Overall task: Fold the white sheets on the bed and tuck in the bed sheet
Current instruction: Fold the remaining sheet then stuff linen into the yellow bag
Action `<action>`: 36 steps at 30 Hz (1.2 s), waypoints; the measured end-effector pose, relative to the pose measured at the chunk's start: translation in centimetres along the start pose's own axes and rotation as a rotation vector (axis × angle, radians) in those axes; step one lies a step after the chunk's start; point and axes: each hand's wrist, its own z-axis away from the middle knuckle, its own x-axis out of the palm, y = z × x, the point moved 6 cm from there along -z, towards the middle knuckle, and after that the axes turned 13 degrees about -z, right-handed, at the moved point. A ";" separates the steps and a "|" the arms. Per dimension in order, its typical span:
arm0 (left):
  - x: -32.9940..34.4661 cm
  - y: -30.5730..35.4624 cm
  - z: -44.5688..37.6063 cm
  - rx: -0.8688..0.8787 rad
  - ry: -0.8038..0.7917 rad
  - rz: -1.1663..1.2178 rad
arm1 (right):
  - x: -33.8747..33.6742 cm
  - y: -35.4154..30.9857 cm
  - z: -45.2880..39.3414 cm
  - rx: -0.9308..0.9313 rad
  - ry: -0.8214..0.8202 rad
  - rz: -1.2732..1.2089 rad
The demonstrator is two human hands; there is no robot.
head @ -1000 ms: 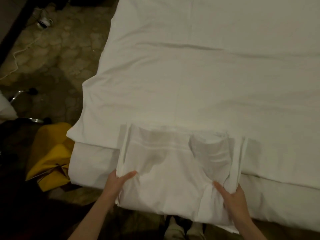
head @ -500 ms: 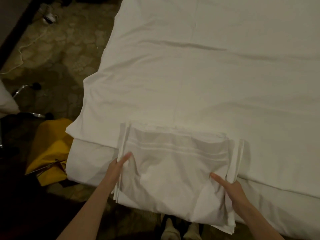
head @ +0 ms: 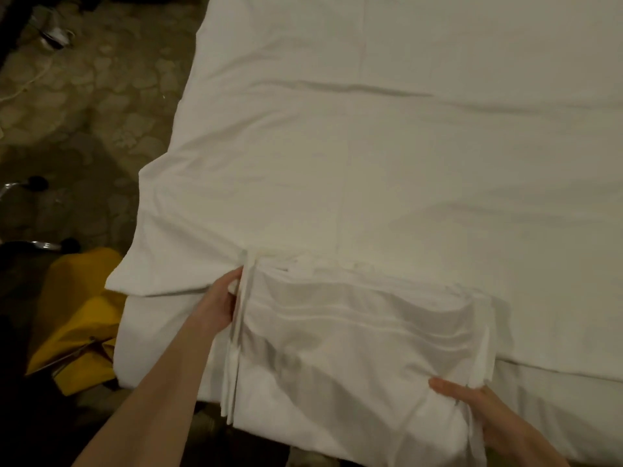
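Looking down at the near edge of the bed (head: 404, 146), there's a folded sheet (head: 354, 348) lying flat, partly hanging over the mattress edge. The left hand (head: 219, 305) is at its left side with fingers curled round the stacked layers there, gripping them. The right hand (head: 472, 402) sits at the near right corner, fingers laid out fairly straight on top of the fabric, thumb side hidden, so can't tell if it pinches. The bed sheet (head: 236, 197) underneath is spread smooth, its left corner loose and untucked. A yellow bag (head: 77, 315) sits on the floor (head: 84, 112) left of the bed.
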 end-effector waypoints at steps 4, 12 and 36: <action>0.3 4.0 -1.9 0.058 0.026 0.059 | -0.7 0.8 0.3 0.094 -0.028 -0.049; 4.2 8.8 -2.9 0.161 0.025 0.054 | -2.1 -1.1 -1.5 -0.114 0.072 -0.088; 9.7 14.1 -0.6 0.106 -0.021 0.297 | -2.9 -16.5 -1.5 -0.471 0.645 -0.101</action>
